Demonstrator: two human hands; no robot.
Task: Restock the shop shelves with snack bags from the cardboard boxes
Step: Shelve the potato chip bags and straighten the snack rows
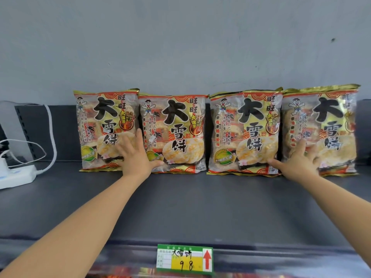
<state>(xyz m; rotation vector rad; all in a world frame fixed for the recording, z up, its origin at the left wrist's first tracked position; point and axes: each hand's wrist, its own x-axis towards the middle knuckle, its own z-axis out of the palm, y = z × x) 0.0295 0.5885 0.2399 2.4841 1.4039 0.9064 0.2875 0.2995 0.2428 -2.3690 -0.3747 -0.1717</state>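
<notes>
Several identical snack bags stand upright in a row at the back of the dark shelf [180, 207], against a grey wall. My left hand [136, 155] lies flat with fingers spread over the seam between the leftmost bag [104, 125] and the second bag [176, 127]. My right hand [299, 161] presses open-palmed where the third bag [247, 127] meets the rightmost bag [325, 121]. Neither hand grips a bag. No cardboard box is in view.
A white power strip [16, 177] with white cables [50, 137] lies on the shelf at the left. A green and yellow price tag [184, 259] with a red arrow hangs on the shelf's front edge. The shelf in front of the bags is bare.
</notes>
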